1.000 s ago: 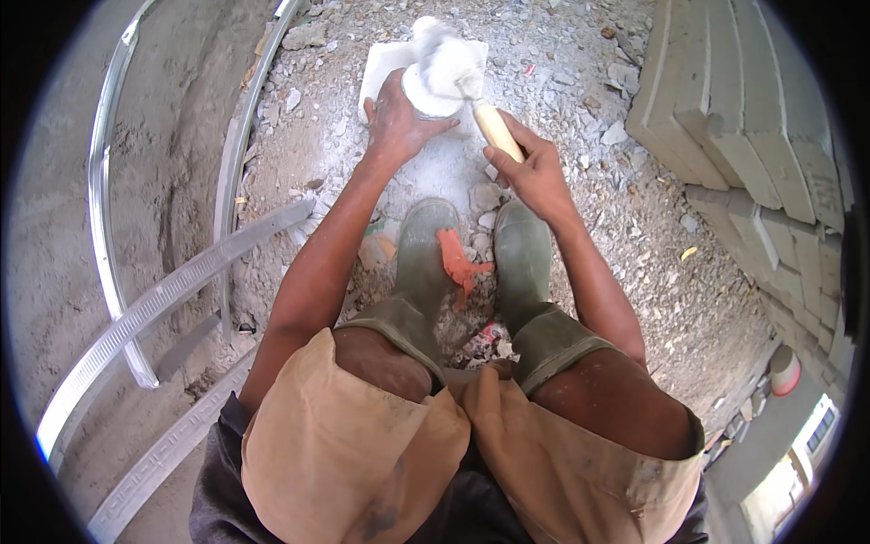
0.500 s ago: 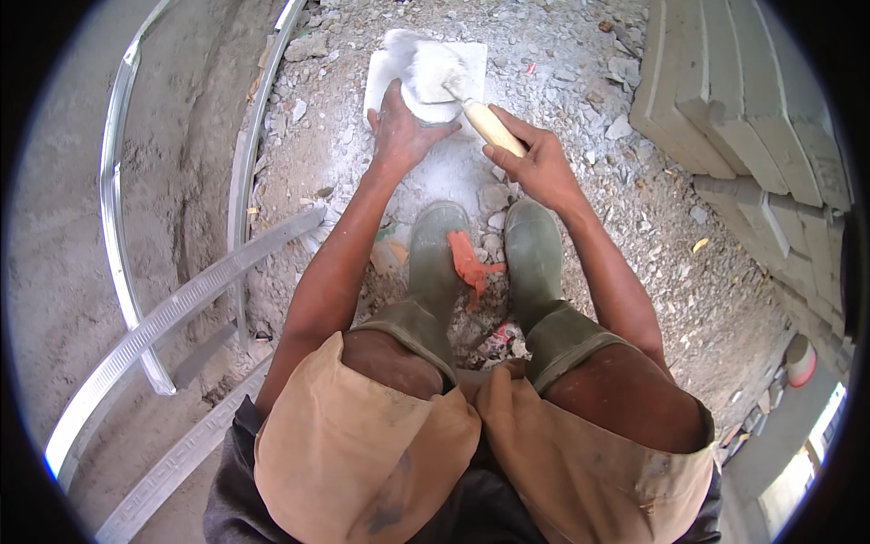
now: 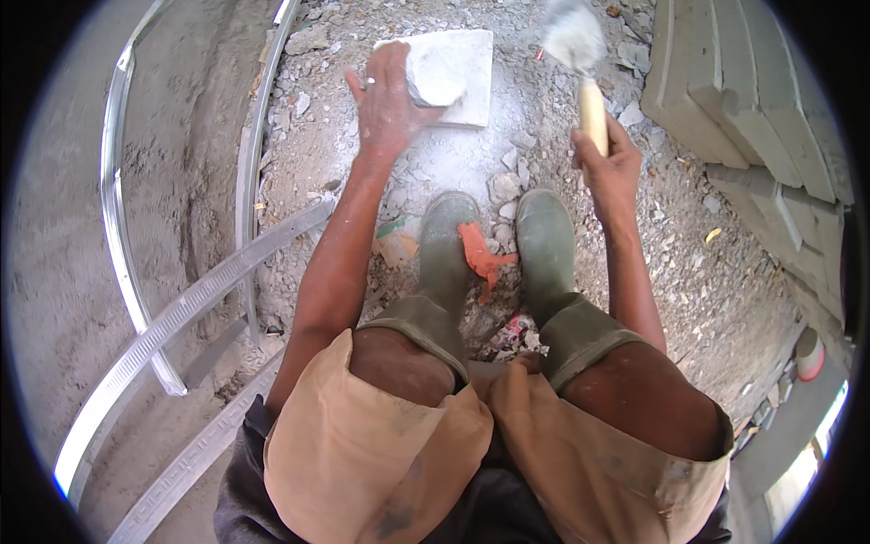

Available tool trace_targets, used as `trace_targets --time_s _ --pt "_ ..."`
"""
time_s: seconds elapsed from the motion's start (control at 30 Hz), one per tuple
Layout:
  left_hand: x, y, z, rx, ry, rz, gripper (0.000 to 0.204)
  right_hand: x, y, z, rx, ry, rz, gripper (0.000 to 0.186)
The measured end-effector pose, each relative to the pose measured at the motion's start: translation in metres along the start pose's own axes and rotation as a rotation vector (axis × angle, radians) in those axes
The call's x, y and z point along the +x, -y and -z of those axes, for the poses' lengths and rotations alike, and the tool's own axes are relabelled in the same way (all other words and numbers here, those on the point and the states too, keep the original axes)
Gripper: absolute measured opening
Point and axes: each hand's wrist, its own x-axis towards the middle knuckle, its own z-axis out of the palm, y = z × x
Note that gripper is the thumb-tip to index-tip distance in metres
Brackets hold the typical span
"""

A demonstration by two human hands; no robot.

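My left hand (image 3: 390, 107) grips the near left side of a round, shallow bowl (image 3: 414, 93) heaped with white powder. Its thumb lies along the bowl's near edge, and one finger sticks out to the left. Under the bowl is a square white slab (image 3: 478, 77), flat on the rubble. My right hand (image 3: 612, 163) is wrapped round the pale wooden handle of a trowel (image 3: 593, 113), off to the right of the slab. The trowel's blade points away from me, smeared by motion and coated in white.
Rubble and white dust cover the ground (image 3: 671, 263). Curved metal channels (image 3: 181, 308) lie at left. Grey blocks (image 3: 752, 91) are stacked at right. Between my green rubber boots (image 3: 546, 240) lies a torn orange scrap (image 3: 483, 254). A pale cup-like thing (image 3: 809, 354) sits far right.
The trowel has swung right, away from the bowl, in my right hand. My left hand has moved up along the bowl's left side. The view has shifted slightly.
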Motion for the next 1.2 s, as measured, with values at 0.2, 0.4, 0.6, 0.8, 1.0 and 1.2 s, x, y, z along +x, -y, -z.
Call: trace_targets --time_s 0.2,0.4,0.6,0.8,1.0,1.2 --pt "0.034 0.005 0.032 0.554 0.119 -0.114 0.077 -0.011 -0.037 0.037 -0.013 -0.065 -0.114 0.046" --pt "0.038 0.014 0.026 0.588 0.318 -0.194 0.069 -0.014 -0.049 0.032 0.022 -0.1 -0.08 0.047" --pt "0.035 0.004 0.027 0.265 0.055 0.018 0.083 -0.021 -0.047 0.027 -0.051 -0.053 -0.012 0.05" --pt "0.0 0.041 -0.003 -0.177 -0.023 0.335 0.106 -0.008 -0.041 0.022 -0.272 0.158 0.062 0.059" --pt "-0.008 0.064 0.0 -0.492 0.033 0.565 0.109 0.077 0.001 0.012 -0.387 0.314 0.099 0.051" --pt "-0.019 0.082 0.011 -0.555 -0.054 0.634 0.105 0.082 0.014 0.014 -0.484 0.667 -0.003 0.048"
